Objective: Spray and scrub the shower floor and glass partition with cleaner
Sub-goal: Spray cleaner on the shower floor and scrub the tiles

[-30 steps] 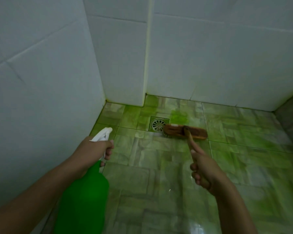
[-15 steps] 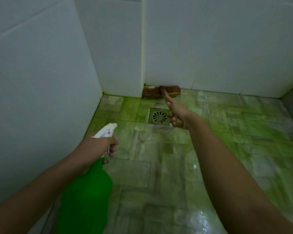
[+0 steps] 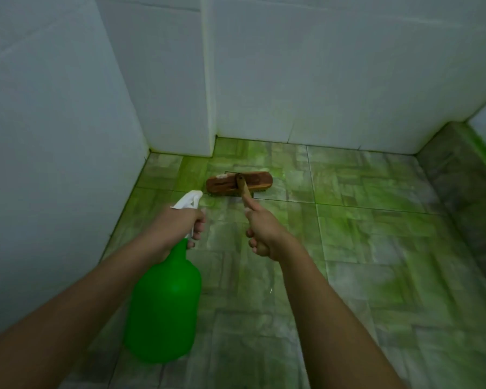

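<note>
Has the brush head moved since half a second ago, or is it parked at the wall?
Yes. The brush head has pulled back from the base of the back wall toward the person, and now sits over the drain spot.

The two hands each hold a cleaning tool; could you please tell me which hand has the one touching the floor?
The right hand: its wooden scrub brush rests on the floor; the left hand holds the green spray bottle.
</note>
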